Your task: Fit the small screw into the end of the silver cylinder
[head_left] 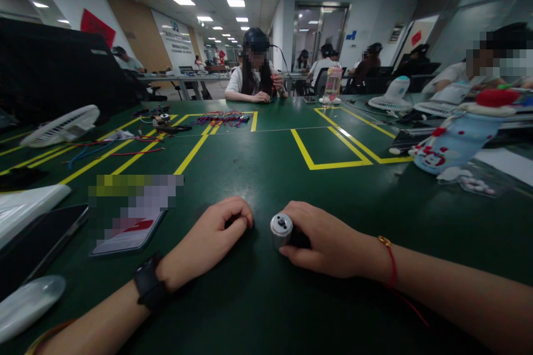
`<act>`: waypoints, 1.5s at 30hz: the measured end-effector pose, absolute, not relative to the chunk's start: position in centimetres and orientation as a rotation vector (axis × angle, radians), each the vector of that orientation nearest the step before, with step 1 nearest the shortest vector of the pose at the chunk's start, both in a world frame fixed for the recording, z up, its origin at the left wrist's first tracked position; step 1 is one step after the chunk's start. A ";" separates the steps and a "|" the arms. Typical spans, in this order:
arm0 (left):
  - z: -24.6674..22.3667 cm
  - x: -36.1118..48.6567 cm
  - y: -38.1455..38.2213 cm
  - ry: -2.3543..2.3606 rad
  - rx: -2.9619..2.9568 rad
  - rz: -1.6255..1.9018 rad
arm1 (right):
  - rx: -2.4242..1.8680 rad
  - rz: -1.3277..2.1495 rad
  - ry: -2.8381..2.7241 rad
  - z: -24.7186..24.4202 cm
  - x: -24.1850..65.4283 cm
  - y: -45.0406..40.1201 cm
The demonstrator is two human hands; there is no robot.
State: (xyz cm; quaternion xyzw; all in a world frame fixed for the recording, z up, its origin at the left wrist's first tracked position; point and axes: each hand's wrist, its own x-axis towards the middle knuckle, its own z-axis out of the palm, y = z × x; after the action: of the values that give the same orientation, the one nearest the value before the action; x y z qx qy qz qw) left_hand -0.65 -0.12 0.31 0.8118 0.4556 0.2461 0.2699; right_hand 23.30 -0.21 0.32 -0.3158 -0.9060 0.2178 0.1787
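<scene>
A small silver metal cylinder (281,228) with a dark centre and small holes on its top stands upright near the middle of the green table (250,183). My right hand (322,238) grips it from the right, thumb in front and fingers behind. My left hand (216,233) rests on the table to the left of the cylinder, apart from it, fingers curled inward with nothing visible in them. A black watch is on my left wrist, a red string on my right wrist.
Left of my left hand lies a flat card or pouch (129,236), beside a dark tablet (41,247) and a white mouse (31,305). Bundled wires (222,118) lie farther back. A blue cup (456,141) stands at the right. A person (254,75) sits across.
</scene>
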 end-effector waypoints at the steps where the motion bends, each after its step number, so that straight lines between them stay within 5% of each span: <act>1: 0.3 -0.6 -0.1 1.223 2.188 0.663 | -0.894 0.614 -2.560 0.3 23.3 -0.2; 45: 2.3 2.2 -1.7 1.120 2.178 0.851 | -0.844 0.558 -2.570 0.1 23.1 -0.1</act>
State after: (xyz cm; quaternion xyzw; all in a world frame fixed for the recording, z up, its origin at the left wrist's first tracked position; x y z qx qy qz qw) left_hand 2.23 -1.67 2.26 0.8087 0.4159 0.3158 0.2708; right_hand 23.11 -0.10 0.10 -0.2999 -0.9138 0.1985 0.1886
